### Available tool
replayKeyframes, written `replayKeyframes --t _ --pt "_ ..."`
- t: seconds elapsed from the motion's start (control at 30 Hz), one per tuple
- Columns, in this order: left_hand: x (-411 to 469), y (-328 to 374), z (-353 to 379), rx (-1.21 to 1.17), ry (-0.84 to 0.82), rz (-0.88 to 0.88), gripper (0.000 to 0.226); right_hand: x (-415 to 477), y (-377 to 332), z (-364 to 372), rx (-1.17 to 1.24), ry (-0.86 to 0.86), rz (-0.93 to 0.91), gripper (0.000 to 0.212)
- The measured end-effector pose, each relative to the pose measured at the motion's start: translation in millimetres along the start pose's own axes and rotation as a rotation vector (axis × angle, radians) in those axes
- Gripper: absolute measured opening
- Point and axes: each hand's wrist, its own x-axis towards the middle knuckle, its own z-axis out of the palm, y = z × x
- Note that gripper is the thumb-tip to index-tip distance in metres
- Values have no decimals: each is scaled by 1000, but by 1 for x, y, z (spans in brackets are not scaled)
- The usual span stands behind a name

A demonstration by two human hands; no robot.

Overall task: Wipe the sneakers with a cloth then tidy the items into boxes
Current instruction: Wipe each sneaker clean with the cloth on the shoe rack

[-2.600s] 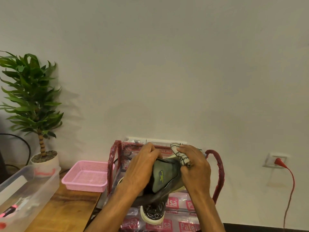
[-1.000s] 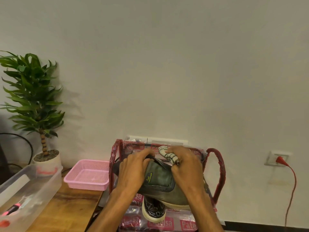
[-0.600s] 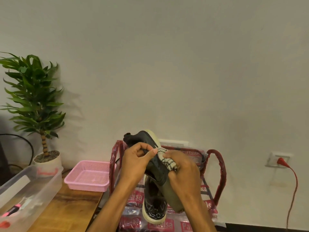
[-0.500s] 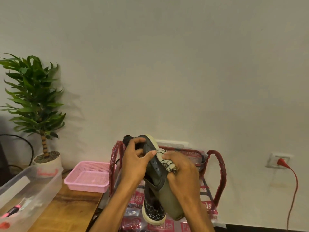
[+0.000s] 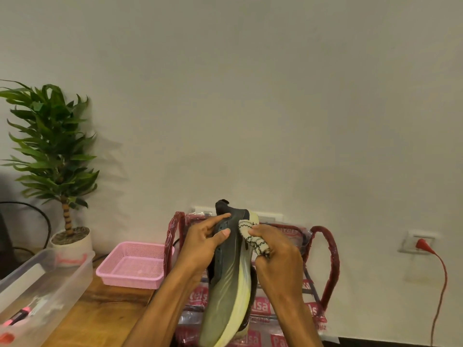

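Step in hand: wiping; the tidying looks not yet begun.

The grey-green sneaker [image 5: 229, 284] is held on end, heel up and pale sole edge to the right, in front of a clear bag with red handles [image 5: 331, 259]. The left hand [image 5: 200, 249] grips the upper near the collar, thumb and fingers curled round it. The right hand [image 5: 276, 264] is closed round a bunched white cloth [image 5: 251, 240], which presses on the sole edge near the heel. A dark shape behind [image 5: 253, 281] is probably the second sneaker, mostly hidden.

A clear plastic box [image 5: 50, 276] sits on the wooden table [image 5: 105, 304], with a pink basket [image 5: 135, 265] just beside the bag.

Next move, as I judge it: draw the cloth down the sole edge toward the toe. The left hand should brace against the pressure, then turn the shoe to expose the unwiped side.
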Motion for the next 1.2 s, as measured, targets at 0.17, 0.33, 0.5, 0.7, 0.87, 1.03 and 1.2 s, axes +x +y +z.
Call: replayKeyframes --t 0.17,0.33,0.5,0.7,0.87,1.03,1.2 --pt "1 1 2 -181 -66 -26 36 -5 -5 8 -2 25 3 66" --pt "2 3 4 -198 -96 -3 59 -6 -3 10 19 51 -35 71" --pt "5 7 5 -180 -118 -74 49 -8 1 9 13 58 -52 68" --pt "5 8 5 -166 -115 -106 42 -12 2 12 18 73 -37 67" --pt "7 4 2 -143 -124 -106 44 -13 3 14 20 67 -64 68" --pt "6 4 3 -197 -114 -81 68 -8 6 8 74 92 -32 69" --pt "2 1 5 -231 -80 -70 58 6 11 1 61 144 29 65"
